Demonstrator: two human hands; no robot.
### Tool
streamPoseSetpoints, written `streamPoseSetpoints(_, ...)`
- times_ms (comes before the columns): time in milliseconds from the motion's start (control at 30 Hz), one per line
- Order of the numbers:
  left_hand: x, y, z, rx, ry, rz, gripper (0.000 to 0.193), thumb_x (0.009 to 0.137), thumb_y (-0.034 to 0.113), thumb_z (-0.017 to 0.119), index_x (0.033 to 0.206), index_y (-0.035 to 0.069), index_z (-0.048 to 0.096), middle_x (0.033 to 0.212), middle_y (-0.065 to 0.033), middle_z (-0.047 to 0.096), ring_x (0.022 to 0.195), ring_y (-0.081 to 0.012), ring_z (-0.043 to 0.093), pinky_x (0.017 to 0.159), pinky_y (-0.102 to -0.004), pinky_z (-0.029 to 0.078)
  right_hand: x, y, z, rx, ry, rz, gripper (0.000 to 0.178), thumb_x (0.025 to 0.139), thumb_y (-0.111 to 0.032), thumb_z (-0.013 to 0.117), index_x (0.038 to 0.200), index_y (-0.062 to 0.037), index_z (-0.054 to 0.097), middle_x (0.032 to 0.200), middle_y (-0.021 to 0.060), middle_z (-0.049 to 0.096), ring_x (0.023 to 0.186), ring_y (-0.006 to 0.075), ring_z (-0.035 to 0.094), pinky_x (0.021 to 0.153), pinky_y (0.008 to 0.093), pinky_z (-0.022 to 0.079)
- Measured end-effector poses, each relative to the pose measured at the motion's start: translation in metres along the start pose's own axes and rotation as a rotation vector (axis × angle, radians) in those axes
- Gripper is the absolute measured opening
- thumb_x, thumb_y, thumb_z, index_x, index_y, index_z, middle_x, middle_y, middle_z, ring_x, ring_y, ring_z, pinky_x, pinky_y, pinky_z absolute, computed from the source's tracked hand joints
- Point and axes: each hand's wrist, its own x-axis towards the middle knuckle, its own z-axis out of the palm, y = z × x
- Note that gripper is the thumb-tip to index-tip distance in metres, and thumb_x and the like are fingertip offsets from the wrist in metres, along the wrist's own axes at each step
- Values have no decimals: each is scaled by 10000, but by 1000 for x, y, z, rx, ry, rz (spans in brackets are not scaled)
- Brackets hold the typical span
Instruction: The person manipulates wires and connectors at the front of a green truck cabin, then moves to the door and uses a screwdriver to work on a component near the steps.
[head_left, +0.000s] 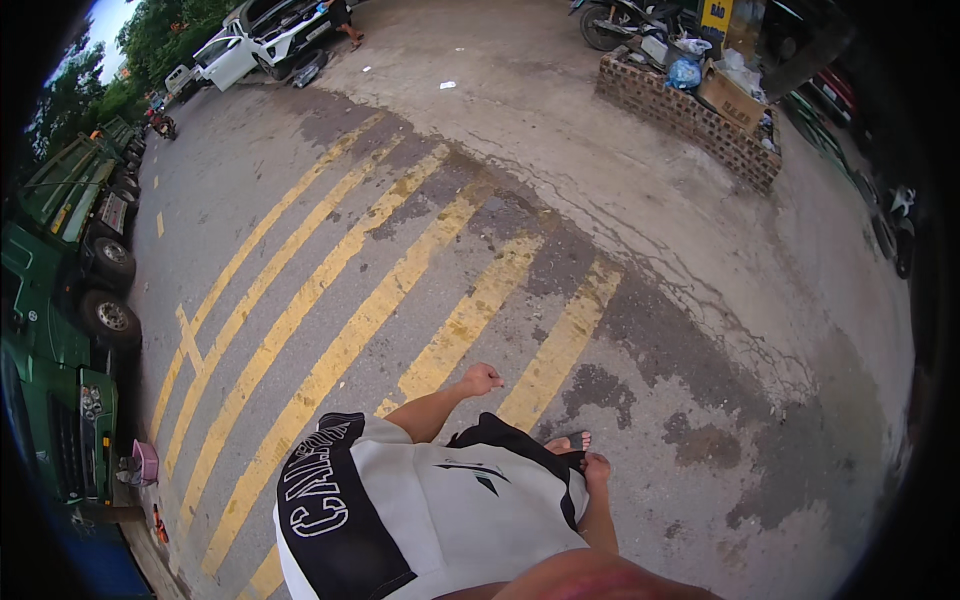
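My left hand point(482, 380) hangs out ahead of my body over the yellow road stripes. Its fingers are loosely curled, and nothing shows in them. Close against the side of my dark shorts point(577, 487) is my right hand point(597, 468), also with curled fingers; no object is visible in it. A sandalled foot point(570, 442) shows between the two hands. My grey and black shirt point(440, 510) fills the lower middle of the view.
Yellow stripes point(350, 350) cross the asphalt. At left stands a green truck point(60, 340) with a pink basket point(146, 462) beside it. Ahead are a white car point(260, 45), a person point(342, 18) and a motorbike rider point(162, 122). A brick planter point(680, 115) holding a cardboard box point(731, 98) stands right.
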Motion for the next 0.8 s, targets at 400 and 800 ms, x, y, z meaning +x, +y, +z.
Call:
streamPoseSetpoints(400, 210, 207, 190, -164, -119, -223, 157, 830, 169, 759, 880, 22, 733, 764, -63, 726, 669, -161, 681, 604, -308, 539, 127, -109, -333, 212, 196, 521, 181, 914, -258, 636, 910, -77, 630, 720, 69, 627, 564, 188, 589, 479, 343, 441)
streamPoseSetpoints(800, 710, 676, 304, 367, -318, 218, 223, 814, 159, 769, 1002, 43, 737, 854, -80, 713, 734, -180, 667, 636, -320, 531, 488, -387, -489, -239, 697, 298, 264, 845, -214, 670, 1004, -10, 717, 959, 209, 726, 865, 324, 718, 756, 420, 560)
